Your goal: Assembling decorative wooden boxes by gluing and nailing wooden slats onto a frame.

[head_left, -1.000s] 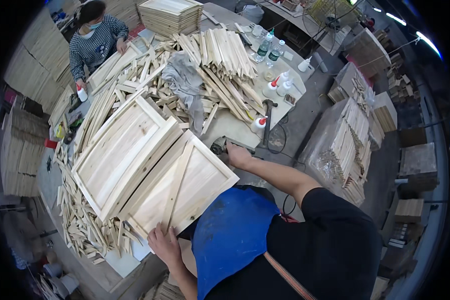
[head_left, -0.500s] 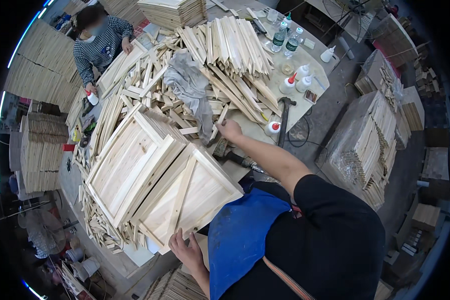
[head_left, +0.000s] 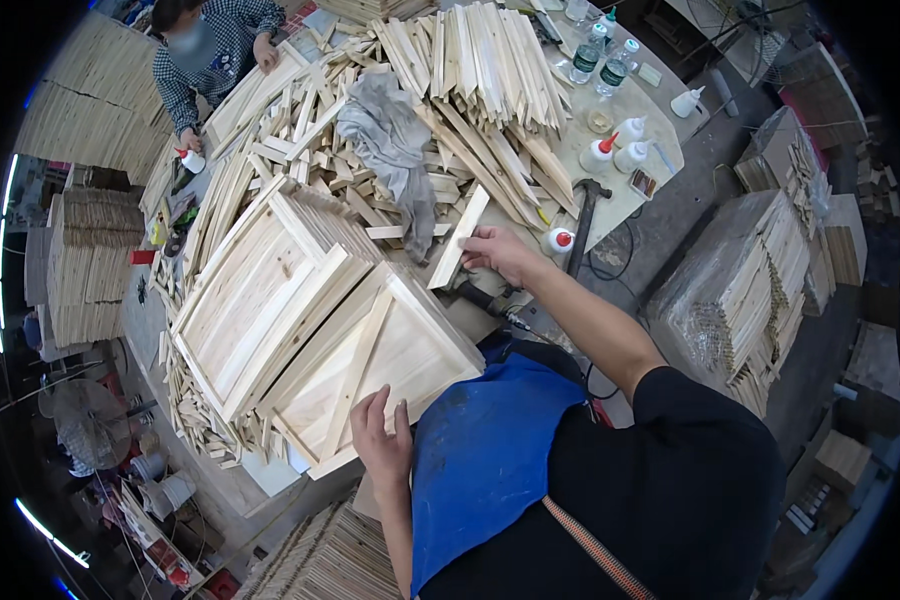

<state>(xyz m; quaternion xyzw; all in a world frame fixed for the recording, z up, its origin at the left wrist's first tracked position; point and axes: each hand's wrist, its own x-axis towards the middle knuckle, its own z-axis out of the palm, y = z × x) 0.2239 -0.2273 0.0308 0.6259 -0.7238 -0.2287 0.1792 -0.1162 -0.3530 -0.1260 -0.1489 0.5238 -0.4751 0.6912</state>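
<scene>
The work table (head_left: 660,118) fills much of the upper and middle frame, and crowding is its main hazard. Left of centre, a stack of framed wooden panels (head_left: 260,285) stands at a slant; a hard knock could make its layers slide. Beside it, at the centre, the nearer framed panel (head_left: 420,340) bears a diagonal strip (head_left: 358,365); whether that strip is fixed cannot be told, so a bump might skew it if it is loose. Above, the heap of long slats (head_left: 490,70) lies untidily, and tugging a low piece could bring others down. A grey cloth (head_left: 388,135) trails over the offcuts and might snag. Right of centre, a hammer (head_left: 592,205) lies near the table's edge, where a passing forearm could sweep it off.

The left hand (head_left: 382,440), below centre, is empty with fingers spread by the panel's lower edge; contact is unclear. The right hand (head_left: 500,252) grips a short slat (head_left: 460,238) near the middle of the frame, just above a dark hand tool (head_left: 485,297); the slat could catch on it, or pivot in a one-sided grip. A red-tipped bottle (head_left: 557,241) beside the wrist could be tipped.
</scene>
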